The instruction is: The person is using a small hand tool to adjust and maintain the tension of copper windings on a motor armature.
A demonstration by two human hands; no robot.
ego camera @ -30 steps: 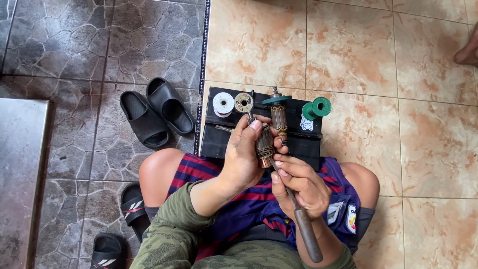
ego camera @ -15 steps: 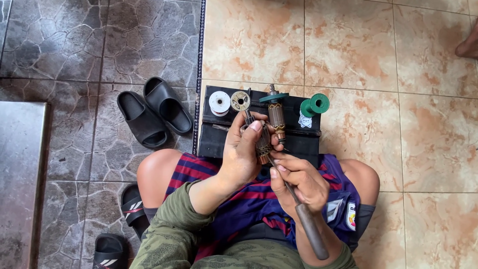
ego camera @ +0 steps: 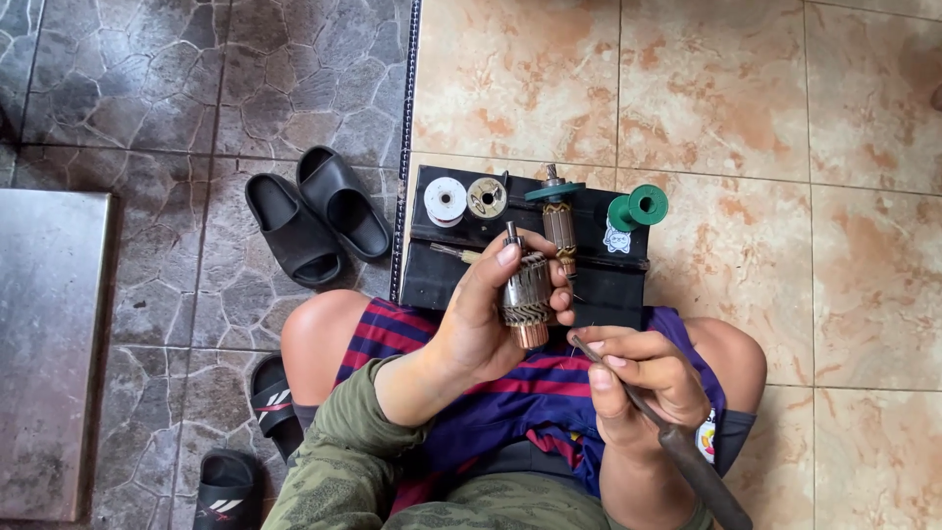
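My left hand (ego camera: 491, 314) grips a motor armature (ego camera: 525, 290), a metal rotor with a shaft on top and a copper commutator at its lower end, held upright over my lap. My right hand (ego camera: 638, 378) holds a long tool with a dark handle (ego camera: 702, 471); its thin metal tip points up toward the armature's copper end. Both hands hover just in front of a black case (ego camera: 608, 285) lying on the floor.
On the black case stand a white spool (ego camera: 445, 200), a brass-coloured spool (ego camera: 487, 197), a second armature (ego camera: 559, 221) and a green spool (ego camera: 638, 208). A pair of black slides (ego camera: 314, 221) lies to the left. A grey metal slab (ego camera: 49, 353) is at far left.
The armature in my left hand has turned and lifted slightly. My right hand has shifted the tool tip closer under the commutator. The camera view has drifted a little.
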